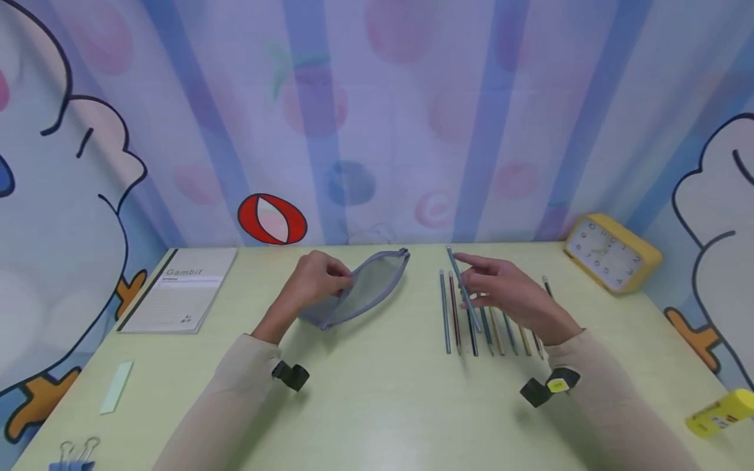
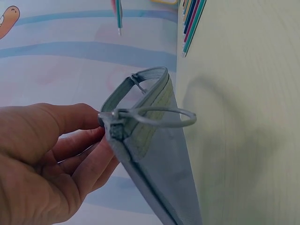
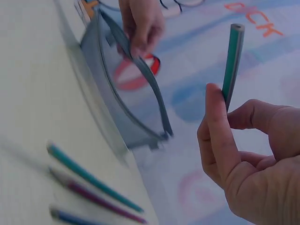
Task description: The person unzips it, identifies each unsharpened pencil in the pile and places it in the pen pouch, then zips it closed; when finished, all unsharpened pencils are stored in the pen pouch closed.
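My left hand (image 1: 321,282) pinches the upper edge of a grey-blue zip pouch (image 1: 368,306), whose mouth gapes toward the right. In the left wrist view a ring-shaped pull (image 2: 183,120) sticks out from the near end of its zipper. Between thumb and fingers, my right hand (image 1: 511,293) holds a green pencil (image 3: 231,63), tilted and raised above the table. Beneath that hand several pencils (image 1: 444,320) lie side by side, in green, dark red, dark blue and tan; the hand covers parts of some.
A notebook (image 1: 177,294) lies at the back left, with a pale green strip (image 1: 116,387) and a blue binder clip (image 1: 72,466) nearer. On the right stand a yellow clock (image 1: 612,252) and a yellow cylinder (image 1: 720,413). A printed curtain (image 1: 389,131) hangs behind the table.
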The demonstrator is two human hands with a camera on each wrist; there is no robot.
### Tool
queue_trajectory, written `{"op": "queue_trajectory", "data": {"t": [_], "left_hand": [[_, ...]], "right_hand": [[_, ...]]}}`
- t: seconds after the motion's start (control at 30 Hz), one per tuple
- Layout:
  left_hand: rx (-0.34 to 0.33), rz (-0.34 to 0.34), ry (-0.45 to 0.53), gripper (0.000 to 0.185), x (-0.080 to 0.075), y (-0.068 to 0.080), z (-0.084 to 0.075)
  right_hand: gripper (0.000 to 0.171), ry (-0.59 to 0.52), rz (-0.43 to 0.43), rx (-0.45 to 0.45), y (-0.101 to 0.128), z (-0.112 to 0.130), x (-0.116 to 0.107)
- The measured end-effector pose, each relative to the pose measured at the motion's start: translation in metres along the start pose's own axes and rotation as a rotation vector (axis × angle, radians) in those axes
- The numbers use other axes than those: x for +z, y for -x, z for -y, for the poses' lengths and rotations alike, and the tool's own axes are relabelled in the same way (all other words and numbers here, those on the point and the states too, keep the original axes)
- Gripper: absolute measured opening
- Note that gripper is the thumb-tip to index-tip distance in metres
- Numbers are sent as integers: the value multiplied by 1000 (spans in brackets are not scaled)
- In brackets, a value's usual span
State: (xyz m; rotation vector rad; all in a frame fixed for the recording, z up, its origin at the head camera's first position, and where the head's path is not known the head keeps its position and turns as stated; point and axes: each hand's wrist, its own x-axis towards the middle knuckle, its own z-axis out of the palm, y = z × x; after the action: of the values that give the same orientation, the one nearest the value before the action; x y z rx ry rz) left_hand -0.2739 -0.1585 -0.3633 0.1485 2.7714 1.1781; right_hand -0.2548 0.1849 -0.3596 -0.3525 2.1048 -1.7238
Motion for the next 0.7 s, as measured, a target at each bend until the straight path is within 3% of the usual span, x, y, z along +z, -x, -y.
{"op": "queue_trajectory", "data": {"t": [0.3, 0.7], "left_hand": [[5, 11, 16, 19, 1, -1, 2], [35, 0, 15, 16, 4, -2, 0]], "right_hand": [[62, -96, 123, 21, -28, -5, 65], [62, -131, 71, 95, -74, 3, 100]]}}
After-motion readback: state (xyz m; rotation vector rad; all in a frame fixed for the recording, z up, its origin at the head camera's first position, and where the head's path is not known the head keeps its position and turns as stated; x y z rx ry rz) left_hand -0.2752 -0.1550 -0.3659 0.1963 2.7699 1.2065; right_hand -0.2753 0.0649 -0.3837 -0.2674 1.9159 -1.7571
